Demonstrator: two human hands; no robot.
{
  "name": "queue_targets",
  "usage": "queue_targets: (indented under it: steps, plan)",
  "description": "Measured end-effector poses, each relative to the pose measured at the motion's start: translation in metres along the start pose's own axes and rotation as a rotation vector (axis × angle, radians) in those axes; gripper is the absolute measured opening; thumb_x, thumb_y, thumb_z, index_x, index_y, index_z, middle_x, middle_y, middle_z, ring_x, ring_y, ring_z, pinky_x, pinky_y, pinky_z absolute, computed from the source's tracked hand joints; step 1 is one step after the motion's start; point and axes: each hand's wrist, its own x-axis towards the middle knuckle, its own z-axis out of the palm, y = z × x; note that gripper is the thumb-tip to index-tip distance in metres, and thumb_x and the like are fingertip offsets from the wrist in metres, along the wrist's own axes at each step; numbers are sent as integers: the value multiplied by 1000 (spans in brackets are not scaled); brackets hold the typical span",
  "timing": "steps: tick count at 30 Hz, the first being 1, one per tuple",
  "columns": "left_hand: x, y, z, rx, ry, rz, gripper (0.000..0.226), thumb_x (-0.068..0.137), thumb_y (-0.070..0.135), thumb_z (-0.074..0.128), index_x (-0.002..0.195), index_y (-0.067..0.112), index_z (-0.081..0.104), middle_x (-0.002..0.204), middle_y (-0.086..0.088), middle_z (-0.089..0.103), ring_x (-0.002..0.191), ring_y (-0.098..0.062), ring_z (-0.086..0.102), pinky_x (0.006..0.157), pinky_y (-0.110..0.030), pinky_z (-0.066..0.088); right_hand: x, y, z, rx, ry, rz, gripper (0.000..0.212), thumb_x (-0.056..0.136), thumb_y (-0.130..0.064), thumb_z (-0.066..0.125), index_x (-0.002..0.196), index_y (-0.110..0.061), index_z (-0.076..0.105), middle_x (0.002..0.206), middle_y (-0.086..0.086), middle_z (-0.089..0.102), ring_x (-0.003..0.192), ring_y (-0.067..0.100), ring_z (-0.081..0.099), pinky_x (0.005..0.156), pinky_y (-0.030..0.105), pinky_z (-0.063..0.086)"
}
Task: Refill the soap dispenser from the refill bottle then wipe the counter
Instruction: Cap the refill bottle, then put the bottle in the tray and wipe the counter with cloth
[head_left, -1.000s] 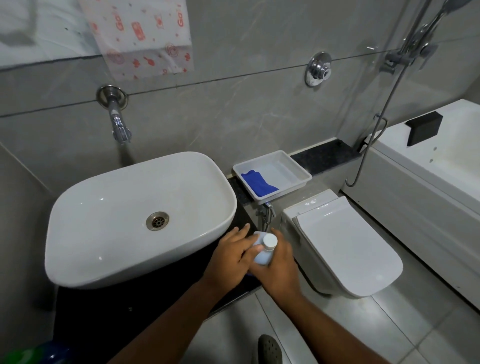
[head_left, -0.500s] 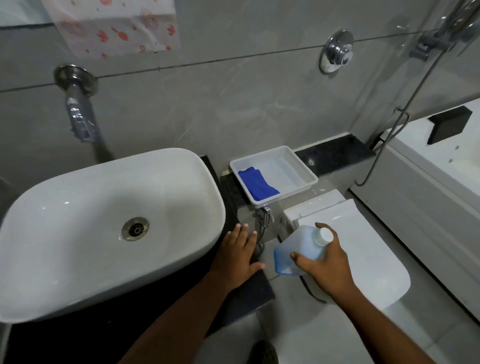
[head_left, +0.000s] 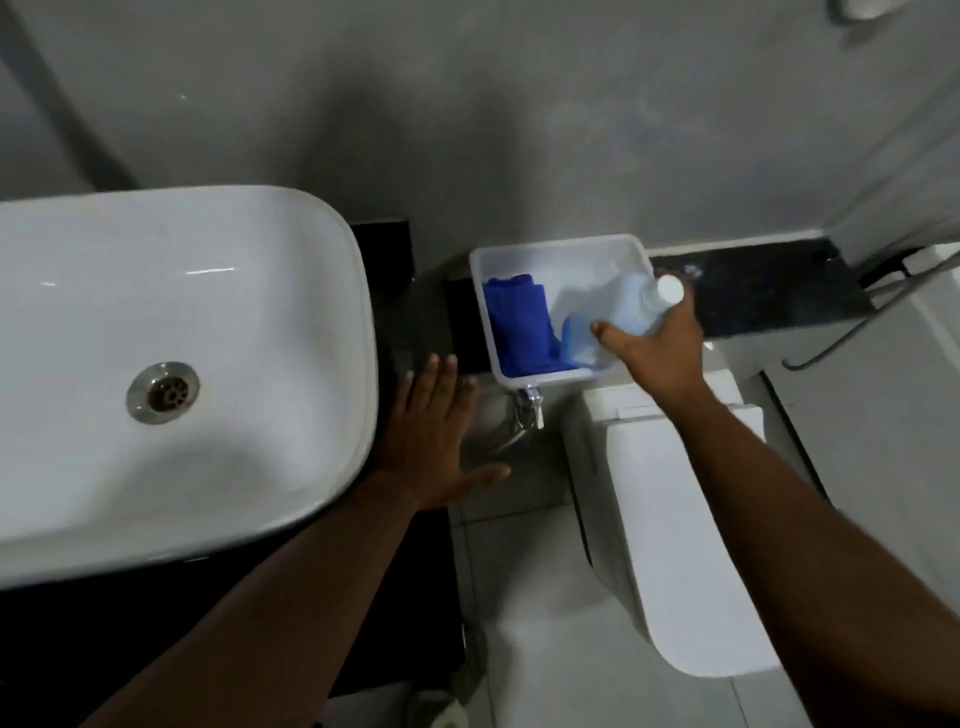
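A white basin (head_left: 171, 358) sits on the dark worktop (head_left: 384, 249), beside a white toilet (head_left: 670, 545). The white tray (head_left: 561, 254) holds a blue cloth (head_left: 519, 322). The right hand (head_left: 660, 348) grips the refill bottle (head_left: 618, 312), tilted over the tray; no label is readable. The left hand (head_left: 436, 436) lies flat with fingers straight.

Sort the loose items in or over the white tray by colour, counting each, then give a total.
Blue: 1, the folded cloth lying in the tray
Pale blue, translucent: 1, the refill bottle with a white cap, gripped by the right hand over the tray
Total: 2
The left hand lies flat, holding nothing.
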Motion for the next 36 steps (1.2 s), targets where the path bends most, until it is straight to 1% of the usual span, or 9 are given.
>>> queue_targets:
  steps: [4,10,15,20,23,27,29,33,36]
  plan:
    - [0,1,1,-8,-2,-8,112,70,91,18,153,17,7,162,-12,-3,149,-30,-11,120,-52,1,72,15,16,-9,-32,-37,82,59,-32,87,127,-20,41,117,-6,53,105,12,52,94,31,47]
    - [-2,-1,3,-70,71,13,102,77,84,30,151,14,21,161,-11,12,149,-31,5,118,-54,14,139,49,33,-42,-29,41,84,62,-23,86,130,-21,38,127,5,51,115,20,51,102,43,46]
    - [-2,-2,3,-58,52,21,97,80,81,28,151,14,22,161,-10,13,149,-30,3,118,-54,13,163,66,38,-29,28,92,84,63,-19,83,132,-26,35,130,2,48,118,19,47,105,45,43]
    - [-2,-3,9,-70,99,38,93,81,77,34,149,14,27,160,-10,20,149,-29,8,117,-55,16,173,68,36,-78,37,107,80,72,-17,79,137,-24,34,138,1,46,127,23,44,108,48,40]
    - [-2,-3,10,-59,105,39,91,81,76,35,148,14,29,159,-10,22,149,-29,10,116,-55,18,161,62,37,-128,17,94,83,72,-23,80,139,-22,32,140,4,43,129,25,42,110,45,37]
    - [-1,-3,5,-24,45,30,91,83,77,27,149,16,25,160,-10,19,149,-29,5,117,-53,14,109,45,65,-178,226,140,96,71,-36,79,145,-11,23,142,16,35,130,34,40,109,44,37]
    - [-1,-2,4,-16,28,21,90,83,76,24,150,16,23,160,-10,17,149,-29,5,117,-53,13,81,40,94,-260,114,34,90,77,-40,74,145,-12,23,146,15,34,134,32,36,109,44,36]
    - [-2,-3,5,-19,53,26,87,84,73,29,150,16,25,160,-9,18,149,-28,5,118,-52,11,61,44,141,-560,-451,-245,87,84,-42,64,150,-17,12,159,13,10,146,36,4,116,54,17]
    - [-3,-4,10,-32,115,35,83,84,67,40,148,14,31,159,-11,24,149,-29,11,117,-53,16,64,60,162,-717,-722,-271,86,88,-40,57,151,-22,1,160,12,-6,145,37,-9,117,59,7]
